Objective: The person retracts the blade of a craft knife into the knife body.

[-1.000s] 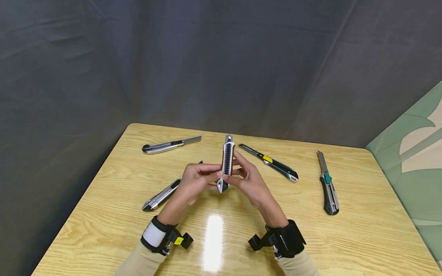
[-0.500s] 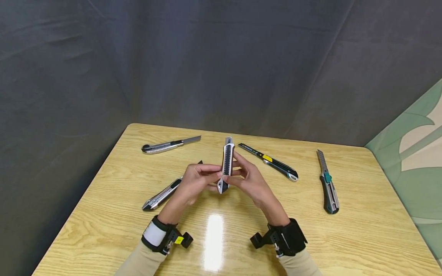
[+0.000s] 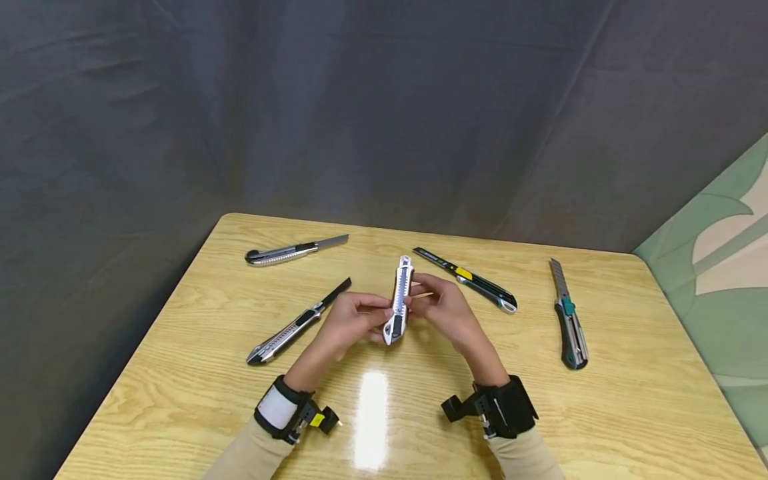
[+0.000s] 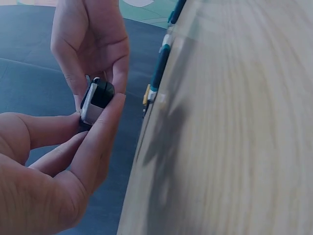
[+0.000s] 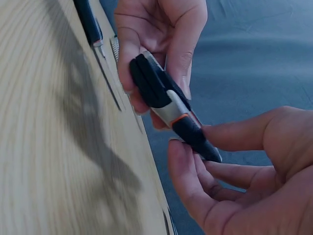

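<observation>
I've got both hands on one utility knife (image 3: 399, 301) — left hand (image 3: 354, 320) pinches its lower end, right hand (image 3: 447, 308) grips the upper part with curled fingers, above the middle of the table (image 3: 630, 413). Since a second ago the blade tip that showed at the top is gone and the knife has dropped lower, nearer the table — I'd judge the blade got retracted. Count: five knives total, one held, four lying flat. Those are the silver knife at the far left (image 3: 294, 251), another silver knife (image 3: 297, 323) near my left hand, a yellow-tagged knife (image 3: 468, 280), and a teal knife (image 3: 567, 317) well to the right.
</observation>
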Available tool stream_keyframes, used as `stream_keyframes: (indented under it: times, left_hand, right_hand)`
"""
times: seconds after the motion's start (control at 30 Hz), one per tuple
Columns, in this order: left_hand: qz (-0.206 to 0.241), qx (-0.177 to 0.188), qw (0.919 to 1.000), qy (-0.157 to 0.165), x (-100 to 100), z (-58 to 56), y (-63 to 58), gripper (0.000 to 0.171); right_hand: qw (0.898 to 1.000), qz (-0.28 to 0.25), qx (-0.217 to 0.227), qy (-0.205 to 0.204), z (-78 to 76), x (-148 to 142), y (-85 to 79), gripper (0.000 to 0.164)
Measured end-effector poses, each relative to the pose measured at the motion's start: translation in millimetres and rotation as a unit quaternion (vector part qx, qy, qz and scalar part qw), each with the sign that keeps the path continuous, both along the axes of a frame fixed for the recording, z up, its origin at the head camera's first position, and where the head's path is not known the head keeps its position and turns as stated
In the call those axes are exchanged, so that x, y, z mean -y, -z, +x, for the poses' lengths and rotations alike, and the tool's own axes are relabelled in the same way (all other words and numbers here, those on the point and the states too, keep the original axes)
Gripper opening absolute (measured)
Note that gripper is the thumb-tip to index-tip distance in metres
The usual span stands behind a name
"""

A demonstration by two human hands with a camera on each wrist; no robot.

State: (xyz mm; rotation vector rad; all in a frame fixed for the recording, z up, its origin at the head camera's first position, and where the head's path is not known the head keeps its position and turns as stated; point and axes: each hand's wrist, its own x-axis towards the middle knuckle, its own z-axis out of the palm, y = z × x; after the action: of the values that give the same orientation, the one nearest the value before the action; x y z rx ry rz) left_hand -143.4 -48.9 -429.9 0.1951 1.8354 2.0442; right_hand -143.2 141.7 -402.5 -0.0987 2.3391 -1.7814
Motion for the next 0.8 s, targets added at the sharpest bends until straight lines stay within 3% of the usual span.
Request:
stream_keyframes:
  times: [0.23,0.53,0.8]
  left_hand:
    - [-0.045,0.01,0.9987,0.024,-2,-0.5,6.4,0.022]
    - [-0.09,0.023,0.9936,0.063,-1,-0.2,15.2,0.026]
    - [-0.111,0.015,0.9903,0.082,0,3.3,12.6,0.026]
  right_hand:
    - [0.999,0.032,0.03,0.01,-2.3,0,7.9,0.046]
    - [0.992,0.116,0.044,0.01,-3.7,3,18.0,0.037]
    - [0.985,0.17,0.035,0.004,-3.0,6,21.2,0.028]
